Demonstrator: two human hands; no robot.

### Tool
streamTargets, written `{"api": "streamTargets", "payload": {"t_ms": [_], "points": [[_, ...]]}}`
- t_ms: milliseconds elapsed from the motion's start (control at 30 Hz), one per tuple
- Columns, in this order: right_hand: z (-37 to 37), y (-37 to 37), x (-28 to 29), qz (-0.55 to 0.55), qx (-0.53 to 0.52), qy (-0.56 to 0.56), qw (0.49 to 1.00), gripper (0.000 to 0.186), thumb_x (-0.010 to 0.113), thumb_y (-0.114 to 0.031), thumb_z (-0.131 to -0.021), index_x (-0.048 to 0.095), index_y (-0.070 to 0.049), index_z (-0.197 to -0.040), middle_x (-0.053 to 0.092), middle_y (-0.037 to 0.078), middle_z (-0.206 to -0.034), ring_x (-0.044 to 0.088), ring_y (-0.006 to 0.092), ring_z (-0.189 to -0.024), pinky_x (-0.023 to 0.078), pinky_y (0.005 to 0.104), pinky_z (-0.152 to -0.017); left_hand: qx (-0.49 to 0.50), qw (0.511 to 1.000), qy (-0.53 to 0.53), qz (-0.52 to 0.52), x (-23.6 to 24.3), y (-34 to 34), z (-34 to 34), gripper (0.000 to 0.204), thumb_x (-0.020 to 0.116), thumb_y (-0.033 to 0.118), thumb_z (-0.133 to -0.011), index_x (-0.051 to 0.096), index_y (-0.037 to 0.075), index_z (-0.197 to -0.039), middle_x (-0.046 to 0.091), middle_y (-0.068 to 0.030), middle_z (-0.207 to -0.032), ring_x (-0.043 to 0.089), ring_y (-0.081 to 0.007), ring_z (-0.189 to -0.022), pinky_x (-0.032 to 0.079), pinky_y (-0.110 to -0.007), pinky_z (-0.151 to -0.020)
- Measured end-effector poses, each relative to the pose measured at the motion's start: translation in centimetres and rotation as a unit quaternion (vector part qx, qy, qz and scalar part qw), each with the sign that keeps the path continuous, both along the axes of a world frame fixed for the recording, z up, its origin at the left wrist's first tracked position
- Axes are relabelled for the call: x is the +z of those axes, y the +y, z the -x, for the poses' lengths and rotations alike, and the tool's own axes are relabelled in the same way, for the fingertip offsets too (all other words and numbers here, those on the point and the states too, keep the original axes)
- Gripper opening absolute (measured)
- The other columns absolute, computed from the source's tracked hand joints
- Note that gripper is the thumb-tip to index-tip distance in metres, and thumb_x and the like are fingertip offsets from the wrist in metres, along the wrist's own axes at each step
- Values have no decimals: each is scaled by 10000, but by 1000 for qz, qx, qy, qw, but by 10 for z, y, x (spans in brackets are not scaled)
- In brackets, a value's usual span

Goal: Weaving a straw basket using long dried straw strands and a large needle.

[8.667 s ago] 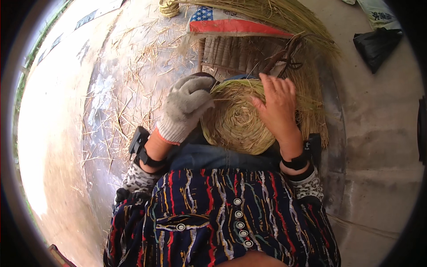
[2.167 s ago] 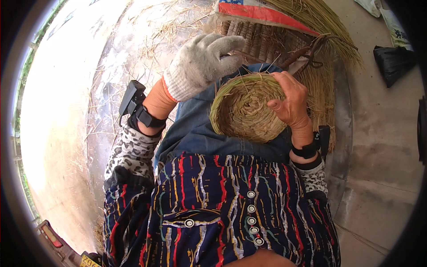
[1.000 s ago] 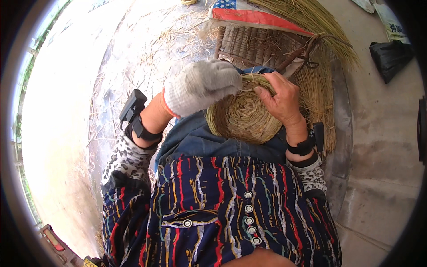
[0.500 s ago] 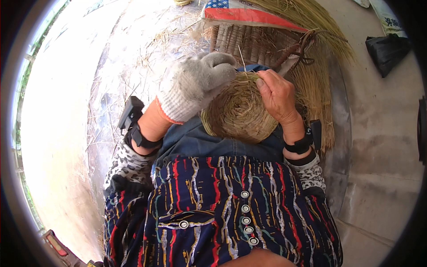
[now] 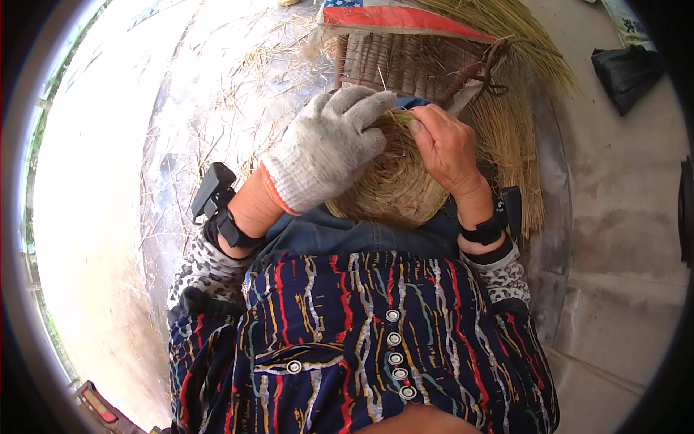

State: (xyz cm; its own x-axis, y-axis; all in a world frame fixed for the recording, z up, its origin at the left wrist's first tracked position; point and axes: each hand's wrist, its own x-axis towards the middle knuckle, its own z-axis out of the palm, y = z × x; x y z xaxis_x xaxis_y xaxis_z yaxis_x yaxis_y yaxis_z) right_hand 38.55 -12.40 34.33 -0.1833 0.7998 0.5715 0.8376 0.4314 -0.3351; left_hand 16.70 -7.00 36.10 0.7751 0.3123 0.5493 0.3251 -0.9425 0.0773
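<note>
A round coiled straw basket [image 5: 401, 184] rests on my lap, its hollow side facing up. My left hand [image 5: 329, 141], in a grey-white knitted glove with an orange cuff edge, covers the basket's left and far side. Its fingers curl over the far rim, and what lies beneath them is hidden. My bare right hand [image 5: 448, 148] pinches the far right rim between thumb and fingers, where straw strands [image 5: 399, 116] come together. Between the two hands only a short stretch of rim shows.
Beyond my knees stands a wicker seat [image 5: 397, 61] with a printed sack [image 5: 405, 18] over its far edge. Long straw bundles [image 5: 517, 145] lie to the right. Loose straw litters the sheet [image 5: 210, 108] on the left. A black plastic bag [image 5: 627, 76] sits on the floor, far right.
My left hand has come lower over the basket, hiding more of its inside, and its fingers are more spread. My right hand keeps its pinch on the rim, shifted slightly.
</note>
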Motion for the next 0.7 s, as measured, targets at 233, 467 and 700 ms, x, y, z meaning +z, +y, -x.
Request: {"api": "streamTargets", "payload": {"t_ms": [233,467,700], "points": [[0,-1,0,8,-7,-2,1000,118,631,-119,-865,610,-55,-962,641,105,-844,655,310,-782,519,403,-648,-65,990,-87,89,-4,6,-3,130,705,44,-716,589,52,-774,562,-139,-1314,532,-369,-1203,485,-435,-955],[-3,-2,-2,-5,-2,-3,1000,121,621,-140,-874,609,-56,-960,637,101,-838,653,309,-771,517,403,-638,-146,966,-88,193,1,15,0,73,654,16,-746,620,32,-808,519,-188,-1377,516,-400,-1215,447,-450,-986],[-2,1,-4,8,-7,-8,1000,120,612,-149,-884,608,-55,-959,636,102,-841,654,309,-773,518,404,-638,-150,970,-60,180,3,19,-2,55,641,53,-756,648,28,-804,528,-191,-1367,537,-392,-1164,439,-451,-982]]}}
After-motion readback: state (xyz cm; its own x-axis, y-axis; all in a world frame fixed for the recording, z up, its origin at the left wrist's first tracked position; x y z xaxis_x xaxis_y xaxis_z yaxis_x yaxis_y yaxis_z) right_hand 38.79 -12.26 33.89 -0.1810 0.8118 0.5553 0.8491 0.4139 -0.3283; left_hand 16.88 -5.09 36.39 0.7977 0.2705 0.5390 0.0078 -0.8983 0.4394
